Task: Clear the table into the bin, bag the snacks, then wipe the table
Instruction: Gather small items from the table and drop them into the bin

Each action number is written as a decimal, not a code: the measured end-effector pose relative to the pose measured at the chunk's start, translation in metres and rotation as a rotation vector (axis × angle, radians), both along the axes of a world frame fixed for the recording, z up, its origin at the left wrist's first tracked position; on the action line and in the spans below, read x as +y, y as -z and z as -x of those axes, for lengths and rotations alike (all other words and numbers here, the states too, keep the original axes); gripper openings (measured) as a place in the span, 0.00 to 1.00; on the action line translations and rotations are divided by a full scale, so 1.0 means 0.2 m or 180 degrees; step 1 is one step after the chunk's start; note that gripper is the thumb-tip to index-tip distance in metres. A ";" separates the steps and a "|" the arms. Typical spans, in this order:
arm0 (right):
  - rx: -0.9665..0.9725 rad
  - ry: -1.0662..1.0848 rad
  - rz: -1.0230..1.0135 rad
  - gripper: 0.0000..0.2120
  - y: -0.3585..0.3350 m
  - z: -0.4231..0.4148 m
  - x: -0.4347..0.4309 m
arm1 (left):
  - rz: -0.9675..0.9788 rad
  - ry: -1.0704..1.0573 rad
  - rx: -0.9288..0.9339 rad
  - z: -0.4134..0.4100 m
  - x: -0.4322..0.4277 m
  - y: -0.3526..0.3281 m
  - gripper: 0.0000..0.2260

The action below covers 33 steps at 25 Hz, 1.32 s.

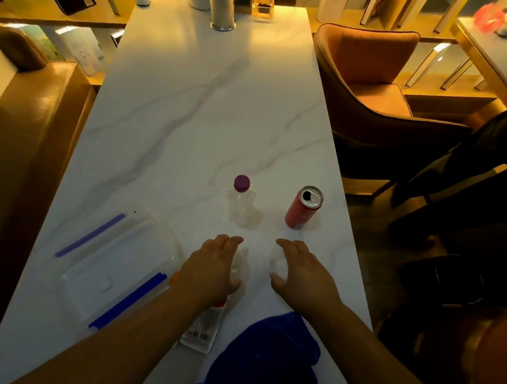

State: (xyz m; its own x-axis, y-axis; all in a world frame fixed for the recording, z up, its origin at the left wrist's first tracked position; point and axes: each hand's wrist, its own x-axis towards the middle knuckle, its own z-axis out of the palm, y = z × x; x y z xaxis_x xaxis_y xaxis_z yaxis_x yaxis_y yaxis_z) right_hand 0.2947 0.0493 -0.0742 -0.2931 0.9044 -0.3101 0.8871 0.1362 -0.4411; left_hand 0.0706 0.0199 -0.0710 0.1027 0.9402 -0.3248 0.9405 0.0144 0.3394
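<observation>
Both forearms reach out low over the white marble table (192,103), palms down, the hands side by side near the front edge. The left hand (212,268) curves over a small clear object (239,267), perhaps a crumpled plastic cup; the fingers are bent loosely around its top and the thumb sits at its near side, touching it though I cannot tell whether the grip is firm. The right hand (300,269) cups a white crumpled ball (277,264), likely tissue, fingers arched over it and the thumb tucked beneath on the near side. Just beyond the hands stand a clear bottle with a purple cap (241,203) and, to its right, an open red can (303,208), both upright and apart from each other. Left of the arms lie clear zip bags with blue strips (112,258). A snack packet (203,331) lies partly under the left wrist, and a blue cloth (269,356) is heaped at the near edge between the arms.
</observation>
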 end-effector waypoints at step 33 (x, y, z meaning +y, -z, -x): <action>-0.0248 -0.0433 -0.0241 0.36 -0.08 0.57 -0.50 | -0.0145 0.0134 -0.0178 0.54 -0.95 0.27 0.31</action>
